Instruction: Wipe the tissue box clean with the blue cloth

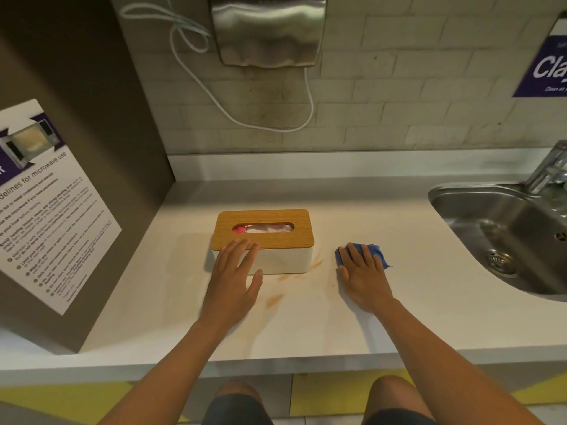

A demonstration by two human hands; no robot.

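A white tissue box [288, 260] with a wooden lid [267, 220] and an oval slot stands in the middle of the pale counter. My left hand [234, 271] hovers at its front left corner, fingers spread, fingertips at the lid's edge. To the right of the box lies the folded blue cloth [376, 251]. My right hand [362, 271] rests flat on top of it, fingers extended over the cloth and covering most of it. Orange-brown smears [316, 263] mark the counter beside the box's front right corner.
A steel sink [503, 237] with a tap [549, 167] is set into the counter at the right. A brown panel with a microwave notice [52, 210] walls off the left. A metal hand dryer [267, 29] and its cable hang on the tiled wall behind.
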